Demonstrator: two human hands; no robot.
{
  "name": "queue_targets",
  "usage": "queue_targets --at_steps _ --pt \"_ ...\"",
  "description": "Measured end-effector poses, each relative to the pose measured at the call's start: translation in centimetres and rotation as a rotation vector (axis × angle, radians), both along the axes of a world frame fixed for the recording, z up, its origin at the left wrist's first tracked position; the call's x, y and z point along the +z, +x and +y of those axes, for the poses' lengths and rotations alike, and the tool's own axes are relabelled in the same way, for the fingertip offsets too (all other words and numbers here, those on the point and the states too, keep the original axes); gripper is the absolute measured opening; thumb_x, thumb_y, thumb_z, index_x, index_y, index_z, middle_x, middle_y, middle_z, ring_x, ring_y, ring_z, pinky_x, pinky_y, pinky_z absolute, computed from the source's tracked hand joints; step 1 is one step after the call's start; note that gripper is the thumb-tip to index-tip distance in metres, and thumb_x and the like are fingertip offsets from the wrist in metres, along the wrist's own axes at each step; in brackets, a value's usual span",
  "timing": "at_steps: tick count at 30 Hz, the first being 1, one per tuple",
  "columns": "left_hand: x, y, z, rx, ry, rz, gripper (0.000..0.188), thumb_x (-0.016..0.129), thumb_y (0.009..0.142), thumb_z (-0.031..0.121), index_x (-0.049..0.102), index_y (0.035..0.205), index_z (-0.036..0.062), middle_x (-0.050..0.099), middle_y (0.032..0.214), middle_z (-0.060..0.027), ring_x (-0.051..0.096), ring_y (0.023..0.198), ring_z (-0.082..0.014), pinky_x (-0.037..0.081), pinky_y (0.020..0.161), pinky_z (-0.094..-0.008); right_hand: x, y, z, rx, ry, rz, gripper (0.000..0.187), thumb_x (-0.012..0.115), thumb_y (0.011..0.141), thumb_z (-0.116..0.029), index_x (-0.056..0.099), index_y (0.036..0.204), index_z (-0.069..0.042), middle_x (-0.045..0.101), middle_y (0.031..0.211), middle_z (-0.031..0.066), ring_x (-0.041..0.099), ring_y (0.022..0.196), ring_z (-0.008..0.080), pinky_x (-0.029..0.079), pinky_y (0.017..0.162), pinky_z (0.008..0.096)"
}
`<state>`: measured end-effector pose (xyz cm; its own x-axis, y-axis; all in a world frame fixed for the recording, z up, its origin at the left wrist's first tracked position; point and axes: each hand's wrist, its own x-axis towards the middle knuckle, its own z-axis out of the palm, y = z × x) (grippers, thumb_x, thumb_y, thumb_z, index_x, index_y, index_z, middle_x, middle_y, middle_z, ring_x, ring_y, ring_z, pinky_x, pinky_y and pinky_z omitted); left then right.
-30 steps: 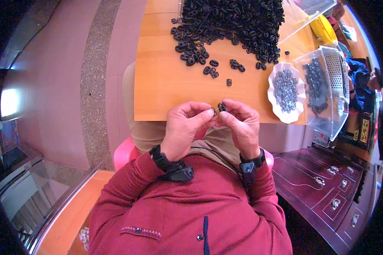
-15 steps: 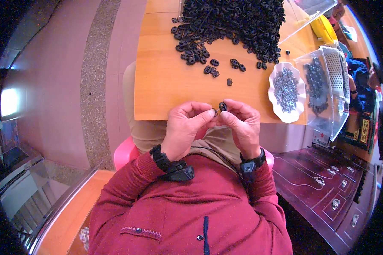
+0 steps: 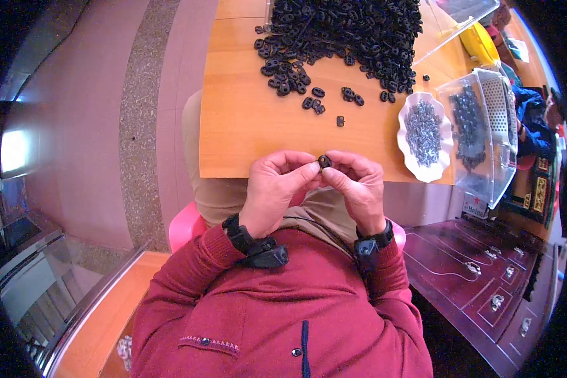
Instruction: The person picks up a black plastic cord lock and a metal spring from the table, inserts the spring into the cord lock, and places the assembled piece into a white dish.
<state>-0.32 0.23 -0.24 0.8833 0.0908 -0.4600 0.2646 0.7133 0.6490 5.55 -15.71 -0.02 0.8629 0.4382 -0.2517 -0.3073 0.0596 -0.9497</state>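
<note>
Just over the table's near edge, my left hand (image 3: 283, 179) and my right hand (image 3: 357, 183) meet fingertip to fingertip. Between them sits a small black plastic cord lock (image 3: 324, 161), an oval piece with two holes. Both hands pinch it with thumb and forefinger, one from each side. Part of the piece is hidden by the thumbs. Farther up the wooden table, a few similar loose black pieces (image 3: 318, 92) lie scattered, with a single one (image 3: 341, 121) nearest to my hands. A large heap of such pieces (image 3: 353, 31) spreads at the far side.
To the right, a white wavy-rimmed dish (image 3: 404, 156) holds many small silvery metal pieces, probably springs. Beside it, a clear plastic bin (image 3: 485, 170) contains more dark parts. A yellow container (image 3: 479, 43) stands at the far right. The table (image 3: 246, 138) ends close to my lap.
The parts held by my two hands, slightly apart with a thin bit between them before, are now together as one piece. My right fingers have shifted slightly left.
</note>
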Motion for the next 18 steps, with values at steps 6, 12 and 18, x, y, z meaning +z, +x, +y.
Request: queue_targets --at_steps 6,12,18 --pt "0.3 0.1 0.0 -0.008 0.001 0.002 0.008 0.065 0.087 0.003 0.065 0.095 0.001 0.068 0.085 -0.0061 0.065 0.075 -0.0133 0.054 0.069 -0.025 0.0 0.0 -0.1 0.003 -0.005 -0.001 0.024 0.069 0.084 -0.001 0.066 0.107 0.004 0.07 0.094 0.0077 0.066 0.082 0.0121 0.053 0.075 0.024" --pt "0.4 0.0 0.0 -0.023 0.032 -0.002 0.01 0.066 0.086 0.003 0.065 0.095 0.0004 0.068 0.083 -0.0054 0.063 0.071 -0.0125 0.053 0.066 -0.0257 -0.7 -0.1 -0.5 0.016 0.008 -0.063 0.023 0.063 0.087 0.002 0.062 0.11 0.007 0.068 0.097 0.0157 0.069 0.081 0.0225 0.058 0.076 0.0327" --pt "0.3 -0.1 0.0 -0.028 0.02 -0.059 0.011 0.065 0.088 0.003 0.064 0.098 -0.0027 0.069 0.088 -0.0096 0.067 0.076 -0.0141 0.056 0.07 -0.0242 -1.3 0.1 -0.8 0.027 0.073 -0.06 0.022 0.06 0.088 0.003 0.063 0.11 0.006 0.067 0.098 0.0176 0.069 0.079 0.0253 0.059 0.075 0.0346"
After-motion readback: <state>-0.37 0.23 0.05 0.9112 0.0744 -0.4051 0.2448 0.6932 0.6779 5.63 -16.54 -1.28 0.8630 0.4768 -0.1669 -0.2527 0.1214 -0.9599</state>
